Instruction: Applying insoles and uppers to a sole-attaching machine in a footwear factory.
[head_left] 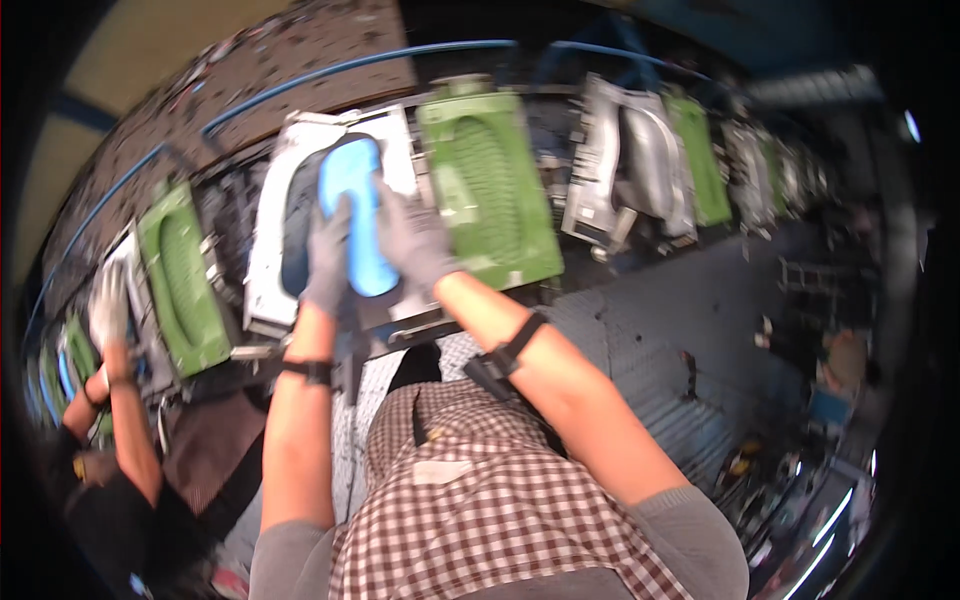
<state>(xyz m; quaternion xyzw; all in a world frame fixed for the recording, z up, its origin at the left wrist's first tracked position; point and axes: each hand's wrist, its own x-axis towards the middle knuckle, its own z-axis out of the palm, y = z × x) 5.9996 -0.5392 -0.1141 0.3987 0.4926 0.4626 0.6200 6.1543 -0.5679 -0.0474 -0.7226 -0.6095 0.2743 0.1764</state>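
Observation:
A bright blue, sole-shaped insole lies lengthwise over the opened silvery metal mold in front of me. My left hand, in a grey glove, grips its left edge with the fingers pointing away from me. On the opposite edge my right hand, gloved in grey too, has its fingers on the insole and holds it from that side. A dark foot-shaped cavity shows to the left of the insole. The fingertips are slightly blurred, and part of the mold is hidden under my hands.
Right of the mold stands a green mold half with a ridged, foot-shaped hollow. Another green half is at the left. More metal molds line the bench to the right. A blue rail runs behind. At far left, a co-worker's gloved hand touches a mold.

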